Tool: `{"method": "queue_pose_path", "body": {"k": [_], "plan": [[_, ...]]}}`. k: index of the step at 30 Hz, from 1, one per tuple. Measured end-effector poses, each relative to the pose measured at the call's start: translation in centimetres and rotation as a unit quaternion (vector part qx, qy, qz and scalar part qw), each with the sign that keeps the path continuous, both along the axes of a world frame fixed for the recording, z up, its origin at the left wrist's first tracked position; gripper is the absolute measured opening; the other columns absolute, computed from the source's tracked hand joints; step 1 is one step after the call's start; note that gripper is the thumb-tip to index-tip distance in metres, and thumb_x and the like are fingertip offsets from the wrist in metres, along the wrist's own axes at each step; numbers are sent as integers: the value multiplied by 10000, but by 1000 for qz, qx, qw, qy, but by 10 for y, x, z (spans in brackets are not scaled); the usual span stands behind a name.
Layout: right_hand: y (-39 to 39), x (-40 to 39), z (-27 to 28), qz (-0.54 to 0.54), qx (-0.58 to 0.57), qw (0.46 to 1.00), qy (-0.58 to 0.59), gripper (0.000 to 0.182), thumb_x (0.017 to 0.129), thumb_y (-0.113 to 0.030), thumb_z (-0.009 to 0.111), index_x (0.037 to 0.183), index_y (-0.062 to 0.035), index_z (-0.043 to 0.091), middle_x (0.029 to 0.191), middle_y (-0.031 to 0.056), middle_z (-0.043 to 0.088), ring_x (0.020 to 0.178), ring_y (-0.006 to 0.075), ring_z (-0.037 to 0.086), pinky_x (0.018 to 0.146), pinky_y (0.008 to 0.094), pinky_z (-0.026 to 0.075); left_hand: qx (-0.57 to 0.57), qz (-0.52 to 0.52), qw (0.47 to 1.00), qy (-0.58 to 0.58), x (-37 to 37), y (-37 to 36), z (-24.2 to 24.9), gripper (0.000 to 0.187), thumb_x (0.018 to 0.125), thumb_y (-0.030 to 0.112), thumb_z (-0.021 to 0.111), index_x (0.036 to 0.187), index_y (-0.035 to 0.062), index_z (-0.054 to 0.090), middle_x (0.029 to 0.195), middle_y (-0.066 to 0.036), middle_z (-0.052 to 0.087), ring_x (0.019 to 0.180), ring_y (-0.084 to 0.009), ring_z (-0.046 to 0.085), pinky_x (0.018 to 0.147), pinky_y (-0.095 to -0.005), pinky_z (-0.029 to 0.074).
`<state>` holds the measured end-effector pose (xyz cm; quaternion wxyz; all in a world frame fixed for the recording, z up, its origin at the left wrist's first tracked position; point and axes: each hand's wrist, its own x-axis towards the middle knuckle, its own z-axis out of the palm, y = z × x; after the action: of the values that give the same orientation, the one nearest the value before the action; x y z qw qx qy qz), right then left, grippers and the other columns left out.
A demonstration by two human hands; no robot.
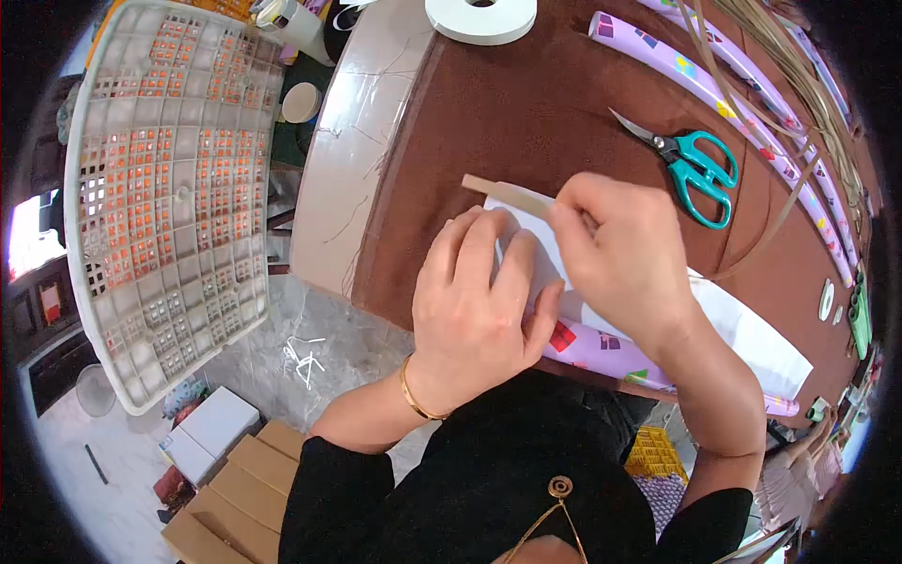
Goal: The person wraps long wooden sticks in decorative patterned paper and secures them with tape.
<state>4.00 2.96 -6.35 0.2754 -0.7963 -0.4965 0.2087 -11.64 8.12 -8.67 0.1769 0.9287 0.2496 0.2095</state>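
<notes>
A purple patterned sheet (601,348) with a white underside (742,324) lies partly rolled along the near table edge. My left hand (479,291) curls over its left end, fingers bent onto the white side and thumb near the patterned face. My right hand (625,254) pinches a flat tan strip (503,193), which crosses the sheet's upper edge and sticks out to the left. Beyond my right hand lie teal-handled scissors (700,174) with their blades pointing up-left.
On the brown-covered table (526,103) are a white tape roll (481,19), rolled purple tubes (714,89) and long tan strips (799,94). A white plastic crate (183,193) stands at left. Cardboard (244,489) and white scraps (303,362) are on the floor.
</notes>
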Motion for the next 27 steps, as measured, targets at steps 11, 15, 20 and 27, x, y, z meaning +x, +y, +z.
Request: {"method": "queue_pose_path", "body": {"k": [11,15,20,27], "plan": [[2,0,4,2,51,992,116,120,858,-71,630,824,41,653,633,74,596,567,90,516,535,275,428,2,-3,1000,14,0,0,4,414,758,226,737,1064,-34,633,1213,-260,550,1123,-419,540,957,-457,475],[4,-1,-1,-17,19,996,91,159,843,-101,618,792,44,658,607,145,589,507,164,531,512,320,428,4,-3,1000,9,0,0,2,410,758,221,733,1064,-33,633,1209,-256,550,1116,-419,541,954,-454,477],[4,0,-1,-34,10,997,66,165,825,-110,611,745,24,665,629,179,610,582,289,603,570,398,482,4,-7,1000,9,0,1,2,418,748,216,736,1069,-31,633,1210,-247,551,1107,-417,544,953,-452,478],[3,-1,-2,-48,-9,997,67,163,826,-84,603,747,50,652,574,160,582,486,189,562,501,331,439,1,-7,1000,3,0,1,1,421,739,208,740,1070,-28,633,1185,-229,553,1096,-411,545,941,-445,483]]}}
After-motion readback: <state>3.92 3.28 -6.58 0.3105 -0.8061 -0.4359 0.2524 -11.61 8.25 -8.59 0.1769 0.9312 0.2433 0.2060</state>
